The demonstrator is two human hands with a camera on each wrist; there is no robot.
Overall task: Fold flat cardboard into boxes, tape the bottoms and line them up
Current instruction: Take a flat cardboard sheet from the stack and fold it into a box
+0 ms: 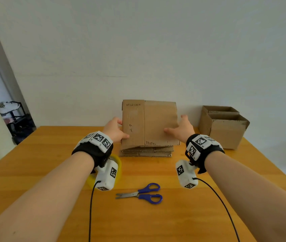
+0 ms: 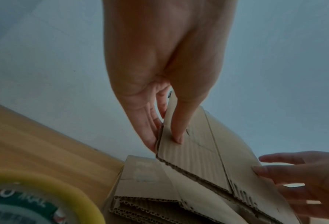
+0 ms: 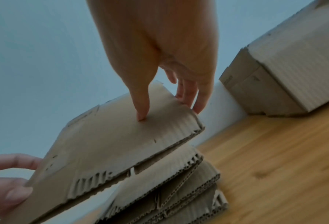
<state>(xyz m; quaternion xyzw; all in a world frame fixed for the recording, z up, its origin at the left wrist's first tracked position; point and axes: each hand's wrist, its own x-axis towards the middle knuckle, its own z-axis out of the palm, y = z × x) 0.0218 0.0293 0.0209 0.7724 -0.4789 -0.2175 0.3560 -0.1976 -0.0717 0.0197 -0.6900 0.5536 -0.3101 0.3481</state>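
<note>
A flat cardboard sheet (image 1: 150, 122) is tilted up off a stack of flat cardboard (image 1: 146, 151) at the far middle of the wooden table (image 1: 138, 220). My left hand (image 1: 115, 131) pinches its left edge, thumb on the front face and fingers behind. My right hand (image 1: 182, 130) pinches the right edge the same way. In the left wrist view the left thumb (image 2: 179, 128) presses the sheet (image 2: 204, 160). In the right wrist view the right thumb (image 3: 140, 106) lies on the sheet (image 3: 112, 144) above the stack (image 3: 179, 189).
Two folded open boxes (image 1: 226, 126) stand in a row at the far right by the wall. Blue-handled scissors (image 1: 144, 193) lie in front of the stack. A yellow tape roll (image 1: 119, 165) sits under my left wrist, also as the tape roll (image 2: 35, 201) in the left wrist view.
</note>
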